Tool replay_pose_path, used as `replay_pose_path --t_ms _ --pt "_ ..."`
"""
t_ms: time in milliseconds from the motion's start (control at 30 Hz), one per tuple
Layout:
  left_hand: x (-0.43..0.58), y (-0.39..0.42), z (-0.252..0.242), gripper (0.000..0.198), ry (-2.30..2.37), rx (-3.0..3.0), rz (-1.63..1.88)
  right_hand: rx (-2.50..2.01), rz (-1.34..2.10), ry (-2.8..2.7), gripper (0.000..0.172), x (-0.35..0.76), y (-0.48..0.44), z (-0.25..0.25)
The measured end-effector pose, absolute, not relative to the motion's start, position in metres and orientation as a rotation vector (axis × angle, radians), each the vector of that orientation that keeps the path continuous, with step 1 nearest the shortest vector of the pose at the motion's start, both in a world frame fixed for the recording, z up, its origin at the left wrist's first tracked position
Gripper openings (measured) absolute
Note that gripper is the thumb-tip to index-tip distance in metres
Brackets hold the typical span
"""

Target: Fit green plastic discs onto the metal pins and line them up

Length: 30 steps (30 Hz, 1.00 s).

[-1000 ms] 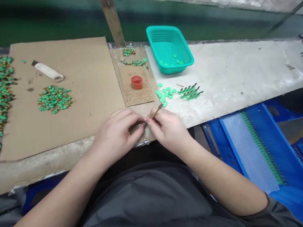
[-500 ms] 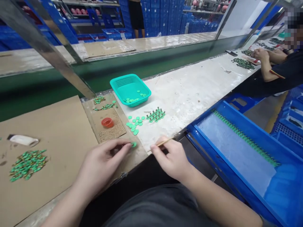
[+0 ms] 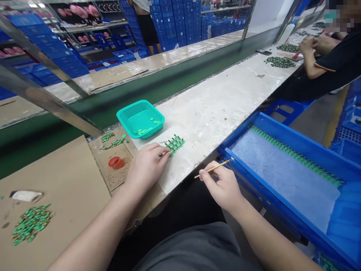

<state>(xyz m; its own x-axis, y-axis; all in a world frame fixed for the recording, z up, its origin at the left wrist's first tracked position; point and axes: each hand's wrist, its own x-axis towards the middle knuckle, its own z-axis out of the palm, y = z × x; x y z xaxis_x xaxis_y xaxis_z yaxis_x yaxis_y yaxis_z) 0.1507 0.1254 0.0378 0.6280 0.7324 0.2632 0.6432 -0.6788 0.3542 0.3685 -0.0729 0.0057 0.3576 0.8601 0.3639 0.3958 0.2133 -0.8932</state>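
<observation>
My left hand (image 3: 150, 162) reaches over the white tabletop, thumb and fingers pinched on a small green disc (image 3: 172, 153) at the near edge of a group of green discs with dark upright stems (image 3: 176, 142). How far the disc touches the surface is hidden by the fingertips. Off the table's front edge, my right hand (image 3: 221, 184) grips a thin wooden stick (image 3: 213, 168), its darker end pointing right towards the blue tray. An open red cap (image 3: 116, 162) sits on cardboard left of my left hand.
Beyond my left hand stands a turquoise basket (image 3: 132, 131) with several green discs. A blue tray (image 3: 239, 156) holding rows of green pieces is at my right. Small green-and-gold parts (image 3: 32, 224) and a white bottle (image 3: 26, 196) lie on cardboard. A co-worker's hands (image 3: 313, 45) work at far right.
My left hand has moved forward and right, carrying the green disc from the cardboard edge to the stemmed group. My right hand has drawn right with the stick. The view has shifted.
</observation>
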Motion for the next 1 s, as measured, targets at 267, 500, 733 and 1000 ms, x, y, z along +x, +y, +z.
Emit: replay_pose_path --t_ms 267,500,733,1000 --pt "0.134 0.135 0.046 0.032 1.235 2.618 0.634 -1.388 0.503 -1.264 0.025 0.371 -0.072 0.004" --pt "0.102 0.179 0.049 0.028 1.298 2.635 0.409 -1.406 0.526 -1.287 0.027 0.369 -0.075 0.005" --pt "0.132 0.196 0.024 0.041 1.274 2.622 0.135 -1.403 0.497 -1.357 0.025 0.36 -0.074 0.008" --pt "0.069 0.125 0.044 0.023 1.192 2.691 0.41 -1.466 0.641 -1.377 0.032 0.348 -0.091 0.015"
